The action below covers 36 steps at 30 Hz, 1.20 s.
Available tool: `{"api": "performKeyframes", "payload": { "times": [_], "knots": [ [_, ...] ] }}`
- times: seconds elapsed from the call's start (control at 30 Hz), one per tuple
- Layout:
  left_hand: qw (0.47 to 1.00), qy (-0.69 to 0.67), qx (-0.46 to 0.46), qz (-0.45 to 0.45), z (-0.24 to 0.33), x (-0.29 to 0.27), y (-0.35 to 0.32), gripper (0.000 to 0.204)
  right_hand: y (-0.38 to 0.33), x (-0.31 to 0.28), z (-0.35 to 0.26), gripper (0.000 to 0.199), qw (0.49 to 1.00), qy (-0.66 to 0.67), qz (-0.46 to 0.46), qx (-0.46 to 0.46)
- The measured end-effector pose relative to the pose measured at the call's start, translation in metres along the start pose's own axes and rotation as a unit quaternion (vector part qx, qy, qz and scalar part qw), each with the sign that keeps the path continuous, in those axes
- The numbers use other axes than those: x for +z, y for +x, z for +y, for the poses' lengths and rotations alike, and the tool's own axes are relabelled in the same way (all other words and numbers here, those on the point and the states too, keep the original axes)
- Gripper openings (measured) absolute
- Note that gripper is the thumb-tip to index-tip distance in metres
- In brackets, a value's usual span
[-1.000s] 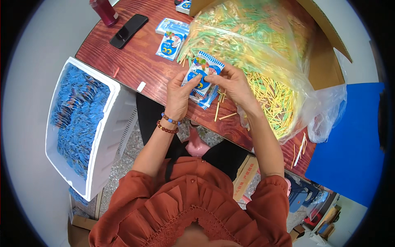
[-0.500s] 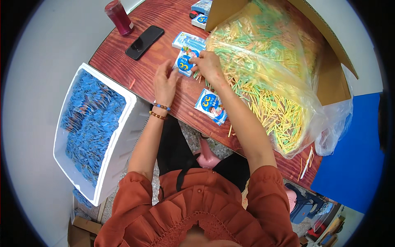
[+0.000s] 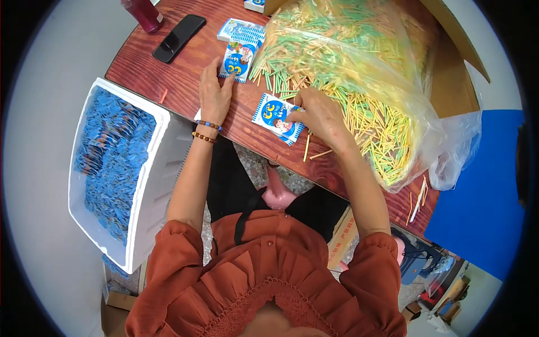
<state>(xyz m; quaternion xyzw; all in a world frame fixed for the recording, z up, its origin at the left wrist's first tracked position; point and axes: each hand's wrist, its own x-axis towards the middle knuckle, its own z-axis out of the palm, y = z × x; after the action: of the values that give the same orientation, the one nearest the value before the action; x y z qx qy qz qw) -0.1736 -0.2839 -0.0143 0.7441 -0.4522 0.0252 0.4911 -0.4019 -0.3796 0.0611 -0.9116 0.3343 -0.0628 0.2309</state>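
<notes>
My left hand [image 3: 215,92], with beaded bracelets at the wrist, rests beside a blue and white packet [image 3: 238,59]. Its fingers are spread, the thumb at the packet's lower edge. That packet partly overlaps more striped packets [image 3: 241,29] behind it. Closer to the table's front edge lies a small pile of similar packets [image 3: 275,115]. My right hand [image 3: 323,115] grips the right end of the top one, thumb on its face; the other fingers are partly hidden. Just beyond this hand, thin yellow, green and orange sticks [image 3: 365,121] spill from a large clear plastic bag [image 3: 387,73].
A white foam box [image 3: 160,137] full of blue packets stands at the left. On the red-brown table [image 3: 185,84] are a black phone [image 3: 179,38] and a bottle of red liquid [image 3: 143,14]. An open cardboard box [image 3: 455,92] surrounds the bag. A blue panel [image 3: 477,196] is at the right.
My right hand has left the upper packet and moved down and right to the pile near the table edge. My left hand stays by the upper packet. The whole view has shifted slightly.
</notes>
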Motion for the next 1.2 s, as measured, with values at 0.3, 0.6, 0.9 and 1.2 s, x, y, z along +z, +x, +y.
{"api": "performKeyframes", "payload": {
  "times": [0.3, 0.6, 0.9, 1.2],
  "knots": [
    [0.996, -0.074, -0.041, 0.019, 0.012, -0.004, -0.003, 0.042, -0.008, 0.020, 0.022, 0.017, 0.994, 0.068, 0.089, -0.005],
    [0.975, -0.188, -0.043, -0.113, 0.091, 0.004, -0.043, 0.027, -0.008, 0.002, 0.029, 0.014, 0.962, 0.149, 0.200, -0.113],
    [0.982, 0.068, 0.171, -0.046, 0.072, 0.017, -0.033, 0.017, -0.007, 0.002, 0.028, 0.012, 0.985, 0.092, 0.136, -0.052],
    [0.869, -0.450, -0.160, -0.132, 0.106, 0.014, -0.038, 0.010, -0.022, -0.009, 0.024, 0.007, 0.863, 0.500, 0.071, -0.022]
  ]
}}
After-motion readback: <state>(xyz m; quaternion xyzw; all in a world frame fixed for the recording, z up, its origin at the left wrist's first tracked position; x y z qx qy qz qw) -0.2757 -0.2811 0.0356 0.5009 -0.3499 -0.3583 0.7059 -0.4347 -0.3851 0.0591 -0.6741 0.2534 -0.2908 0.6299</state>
